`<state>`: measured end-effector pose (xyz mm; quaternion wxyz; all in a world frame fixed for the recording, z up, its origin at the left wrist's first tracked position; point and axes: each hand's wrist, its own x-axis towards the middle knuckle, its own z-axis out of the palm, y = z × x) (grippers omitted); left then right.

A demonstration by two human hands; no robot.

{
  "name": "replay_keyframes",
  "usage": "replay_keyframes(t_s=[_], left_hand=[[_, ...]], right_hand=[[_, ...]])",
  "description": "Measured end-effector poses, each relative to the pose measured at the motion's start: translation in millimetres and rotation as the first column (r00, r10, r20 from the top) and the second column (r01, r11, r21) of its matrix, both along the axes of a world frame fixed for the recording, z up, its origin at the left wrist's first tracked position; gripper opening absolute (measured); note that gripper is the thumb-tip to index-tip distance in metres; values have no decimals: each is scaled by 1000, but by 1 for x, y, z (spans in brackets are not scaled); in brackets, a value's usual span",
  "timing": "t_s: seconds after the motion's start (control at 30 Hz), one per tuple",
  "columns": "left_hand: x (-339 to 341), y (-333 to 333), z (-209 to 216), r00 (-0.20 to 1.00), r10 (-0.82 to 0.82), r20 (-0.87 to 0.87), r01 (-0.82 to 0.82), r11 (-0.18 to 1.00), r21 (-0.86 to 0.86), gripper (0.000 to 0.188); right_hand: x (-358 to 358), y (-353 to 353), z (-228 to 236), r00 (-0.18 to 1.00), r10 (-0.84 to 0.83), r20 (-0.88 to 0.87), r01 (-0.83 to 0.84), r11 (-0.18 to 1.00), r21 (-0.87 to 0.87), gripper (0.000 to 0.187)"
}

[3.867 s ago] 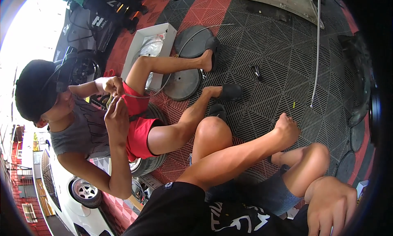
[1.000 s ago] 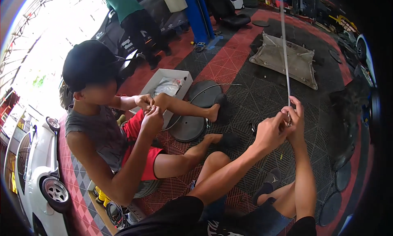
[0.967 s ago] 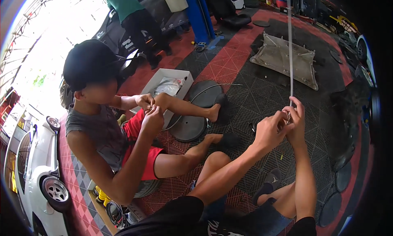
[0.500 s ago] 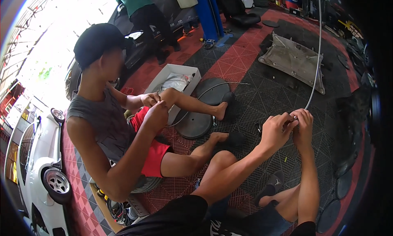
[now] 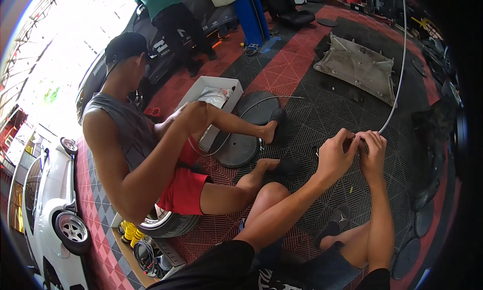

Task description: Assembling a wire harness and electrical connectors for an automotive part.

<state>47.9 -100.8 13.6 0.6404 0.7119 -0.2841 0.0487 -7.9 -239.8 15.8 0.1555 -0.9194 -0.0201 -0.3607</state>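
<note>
A thin grey hose (image 5: 404,43) arcs down from the top of the view into my right hand (image 5: 373,151). My right fingers are closed round its lower end. Right beside it is my left hand (image 5: 336,151), its thumb and fingertips pinched together against the right fingertips. Whatever sits between the left fingertips is too small and covered to name. Both hands are held up in front of me, above the floor. A second grey hose (image 5: 236,131) curves across round black pads (image 5: 241,151) toward a seated co-worker, whose hands are partly hidden behind a raised knee.
The co-worker (image 5: 121,124) sits on a wheel at the left, beside a white box (image 5: 232,100) with plastic bags. A grey metal panel (image 5: 352,66) lies on the tiled floor ahead. Lower left stands a box of parts (image 5: 132,255); a white car (image 5: 48,204) is behind it.
The co-worker has turned away and leaned over, the arm shifting across the knee. My hands stay together at the hose end, with small finger movements. My view has shifted slightly.
</note>
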Motion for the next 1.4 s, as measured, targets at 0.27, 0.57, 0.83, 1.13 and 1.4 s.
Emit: replay_keyframes(t_s=[0.27,0.57,0.83,1.13,1.4], left_hand=[[2,-5,1,994,-81,-74,74,993,-94,17],[6,-7,-8,877,-396,-274,267,873,-408,25],[2,-9,-6,870,-406,-281,271,868,-416,21],[3,-14,-10,901,-333,-279,206,893,-401,17],[0,-15,-2,891,-370,-264,248,882,-401,15]], right_hand=[[-2,4,3,997,-68,28,67,997,24,11],[-2,7,0,992,-123,10,121,985,124,14],[-6,9,1,994,-107,-29,111,972,206,16],[-5,12,3,987,-148,62,134,972,194,15],[-2,6,1,982,-158,104,132,967,219,20]])
